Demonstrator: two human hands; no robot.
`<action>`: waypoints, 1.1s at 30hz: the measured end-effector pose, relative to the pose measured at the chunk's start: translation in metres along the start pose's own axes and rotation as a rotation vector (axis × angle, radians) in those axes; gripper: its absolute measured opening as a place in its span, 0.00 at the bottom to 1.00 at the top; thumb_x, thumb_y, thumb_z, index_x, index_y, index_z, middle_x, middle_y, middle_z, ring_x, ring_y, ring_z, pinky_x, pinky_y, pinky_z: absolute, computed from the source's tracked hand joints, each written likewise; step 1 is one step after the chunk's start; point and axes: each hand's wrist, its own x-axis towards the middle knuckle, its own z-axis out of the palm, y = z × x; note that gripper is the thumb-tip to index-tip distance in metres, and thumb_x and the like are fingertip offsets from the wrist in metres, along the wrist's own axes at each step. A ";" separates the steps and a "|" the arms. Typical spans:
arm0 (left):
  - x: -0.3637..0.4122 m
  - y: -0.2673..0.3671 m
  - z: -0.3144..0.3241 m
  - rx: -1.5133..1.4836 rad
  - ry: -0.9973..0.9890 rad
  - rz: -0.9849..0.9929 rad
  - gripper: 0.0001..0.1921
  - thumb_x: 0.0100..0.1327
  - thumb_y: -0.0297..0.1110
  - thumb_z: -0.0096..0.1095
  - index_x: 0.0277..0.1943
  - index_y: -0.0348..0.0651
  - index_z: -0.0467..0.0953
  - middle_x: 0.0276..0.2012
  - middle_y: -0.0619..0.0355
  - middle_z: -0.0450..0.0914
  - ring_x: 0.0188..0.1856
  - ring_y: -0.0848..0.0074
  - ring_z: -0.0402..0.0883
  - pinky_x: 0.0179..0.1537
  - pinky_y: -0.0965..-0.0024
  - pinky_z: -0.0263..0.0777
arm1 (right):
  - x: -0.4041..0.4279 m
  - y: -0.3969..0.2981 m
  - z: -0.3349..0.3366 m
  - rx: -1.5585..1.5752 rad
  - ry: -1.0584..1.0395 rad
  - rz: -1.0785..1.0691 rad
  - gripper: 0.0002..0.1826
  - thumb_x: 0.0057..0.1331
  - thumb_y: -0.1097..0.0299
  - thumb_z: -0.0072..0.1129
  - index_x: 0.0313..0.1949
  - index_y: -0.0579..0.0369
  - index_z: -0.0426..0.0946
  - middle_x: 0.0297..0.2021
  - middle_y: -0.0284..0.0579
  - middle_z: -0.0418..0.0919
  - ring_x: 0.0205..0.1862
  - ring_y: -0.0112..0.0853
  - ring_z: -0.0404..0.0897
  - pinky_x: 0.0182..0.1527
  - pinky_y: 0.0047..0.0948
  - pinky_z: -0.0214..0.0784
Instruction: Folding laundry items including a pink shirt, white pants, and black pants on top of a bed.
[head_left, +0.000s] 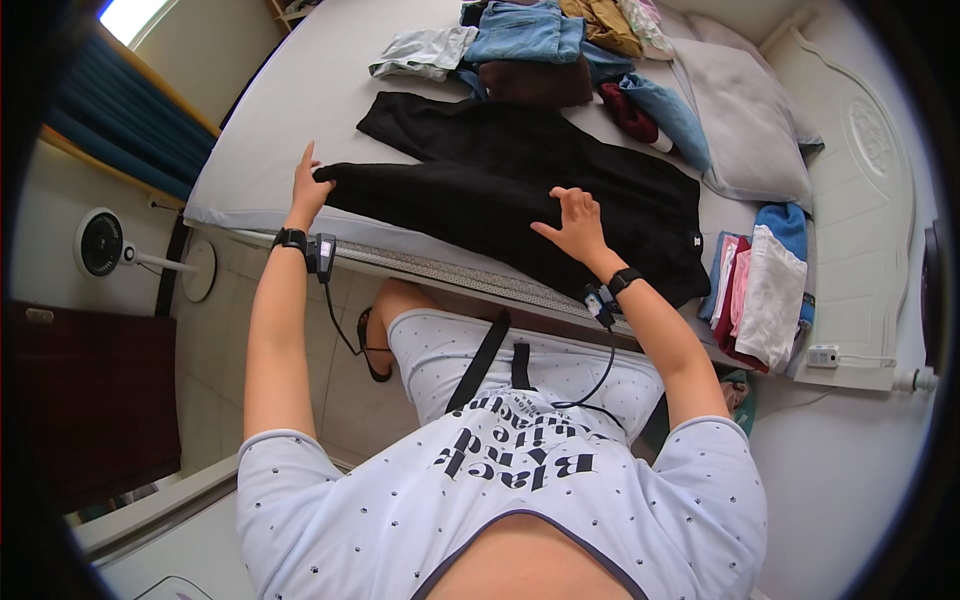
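Black trousers lie spread on the bed, the waist end with a small white tag at the right, the two legs pointing left. My left hand is at the hem of the nearer leg, its thumb and a finger at the fabric's corner and the index finger stretched out; whether it grips the cloth I cannot tell. Over the middle of the trousers is my right hand, fingers apart and slightly bent, with nothing held. Whether it touches the cloth is unclear.
Folded jeans, a grey garment and other clothes are piled beyond the trousers. Pillows lie by the headboard. Folded clothes stand at the right corner. A fan is at the left, near the bed edge.
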 end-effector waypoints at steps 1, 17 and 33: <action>0.002 -0.010 -0.006 0.189 0.103 0.046 0.51 0.50 0.33 0.76 0.76 0.57 0.54 0.55 0.41 0.70 0.59 0.51 0.71 0.63 0.57 0.67 | 0.001 -0.007 0.004 0.011 0.010 -0.007 0.31 0.59 0.47 0.70 0.58 0.36 0.68 0.55 0.47 0.72 0.58 0.45 0.70 0.55 0.45 0.63; -0.020 -0.027 0.033 0.272 0.274 -0.109 0.26 0.55 0.18 0.51 0.56 0.52 0.77 0.48 0.40 0.73 0.48 0.46 0.75 0.54 0.56 0.70 | -0.046 -0.047 0.016 0.121 -0.603 -0.235 0.15 0.61 0.68 0.57 0.47 0.54 0.74 0.41 0.49 0.79 0.48 0.47 0.79 0.48 0.46 0.74; -0.096 0.178 0.232 0.316 0.011 0.602 0.24 0.53 0.23 0.57 0.56 0.39 0.79 0.61 0.42 0.75 0.64 0.49 0.72 0.67 0.55 0.65 | -0.127 0.106 -0.047 0.320 0.231 0.419 0.07 0.57 0.73 0.56 0.36 0.54 0.80 0.36 0.49 0.81 0.44 0.47 0.78 0.49 0.42 0.71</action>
